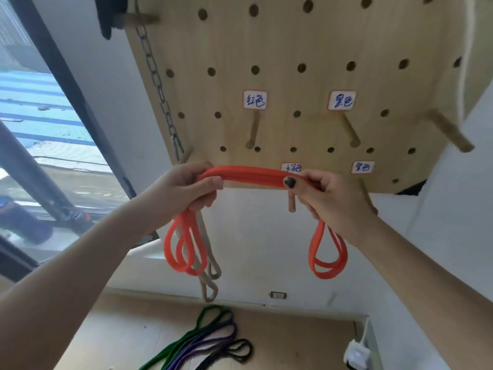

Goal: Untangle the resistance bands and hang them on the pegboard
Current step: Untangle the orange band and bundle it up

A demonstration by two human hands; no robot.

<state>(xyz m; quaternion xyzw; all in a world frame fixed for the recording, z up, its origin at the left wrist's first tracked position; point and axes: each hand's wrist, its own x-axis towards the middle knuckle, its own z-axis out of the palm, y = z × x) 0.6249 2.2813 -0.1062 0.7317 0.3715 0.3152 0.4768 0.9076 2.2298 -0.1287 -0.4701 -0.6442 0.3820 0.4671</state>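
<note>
An orange resistance band (253, 176), folded into several strands, stretches level between my two hands just below the wooden pegboard (293, 44). My left hand (184, 190) grips its left end and my right hand (325, 193) pinches its right end; loops hang down from both fists. Wooden pegs (253, 129) stick out under handwritten labels (254, 99). A short peg (291, 202) shows just behind the band near my right hand. Green (192, 335), purple (208, 345) and black bands (234, 349) lie together on the wooden floor below.
A beige rope loop (209, 279) hangs behind the left orange loops. A metal chain (157, 84) hangs down the board's left edge. A window (40, 124) fills the left. A white wall with a socket (278, 295) is below the board, and a white plug box (357, 355) is at lower right.
</note>
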